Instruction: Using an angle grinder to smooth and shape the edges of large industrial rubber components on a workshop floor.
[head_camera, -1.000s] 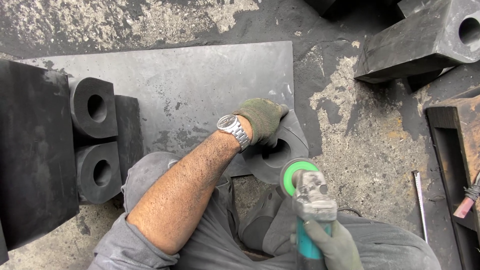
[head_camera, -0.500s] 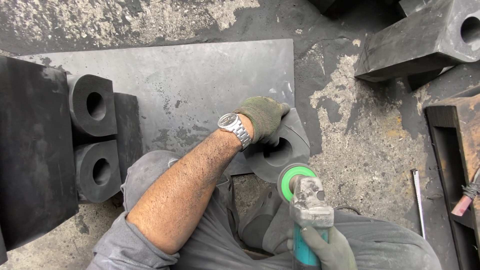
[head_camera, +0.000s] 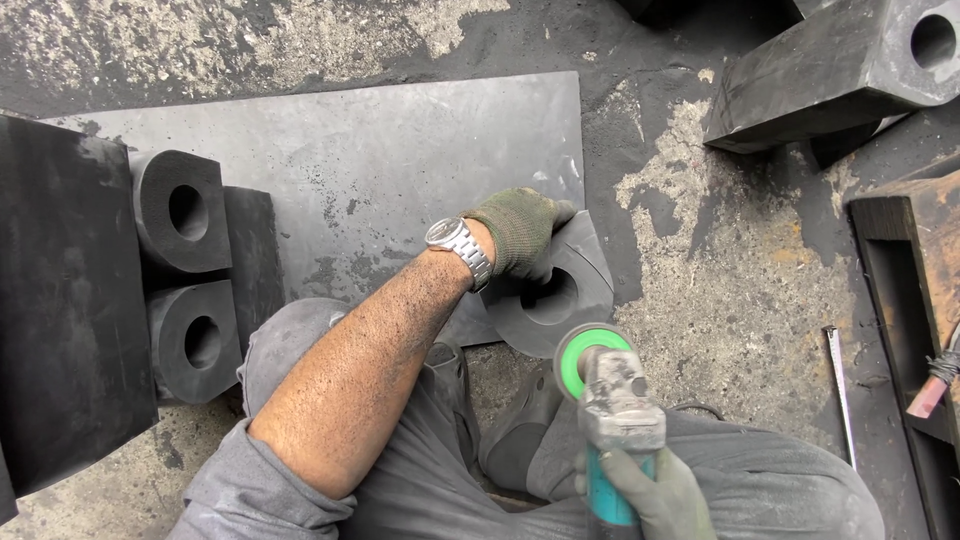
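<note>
Two gloved hands work: the left hand (head_camera: 520, 232), arm outstretched toward twelve o'clock, grips a holed black block (head_camera: 560, 295); the right hand (head_camera: 655, 495) clasps a grinder (head_camera: 615, 400) at five o'clock.

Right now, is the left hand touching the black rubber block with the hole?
Touching. The head view shows the gloved left hand resting on the black rubber block, fingers over its top edge, no gap visible.

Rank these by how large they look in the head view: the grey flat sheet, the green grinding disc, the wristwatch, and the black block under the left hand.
1. Grey flat sheet
2. Black block under the left hand
3. Green grinding disc
4. Wristwatch

The disc sits nearer the camera, so its lead over the wristwatch is unsure.
</note>
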